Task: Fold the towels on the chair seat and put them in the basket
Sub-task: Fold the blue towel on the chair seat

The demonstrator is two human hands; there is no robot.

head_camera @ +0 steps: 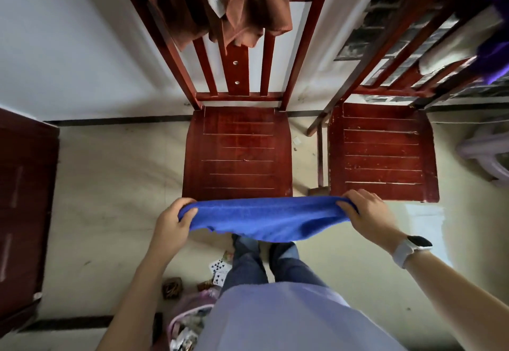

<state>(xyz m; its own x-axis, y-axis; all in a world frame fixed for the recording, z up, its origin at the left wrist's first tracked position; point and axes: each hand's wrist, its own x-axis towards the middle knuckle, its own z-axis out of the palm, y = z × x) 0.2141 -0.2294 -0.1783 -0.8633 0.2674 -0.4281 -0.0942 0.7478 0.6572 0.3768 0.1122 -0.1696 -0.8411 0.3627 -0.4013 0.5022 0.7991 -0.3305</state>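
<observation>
While it sags in mid-air just off the front edge of the chair seat, the blue towel is stretched between the left hand at nine o'clock and the right hand at three o'clock, fingers curled tightly around each end.

Pale beige tiled floor w/ dark grout lines. Two dark red slatted wooden chairs stand on it side by side: centre chair and right chair, both seats bare. Playing cards lie on floor near person's feet, beside a small brown woven item. Pink basket at bottom, partly hidden.
</observation>
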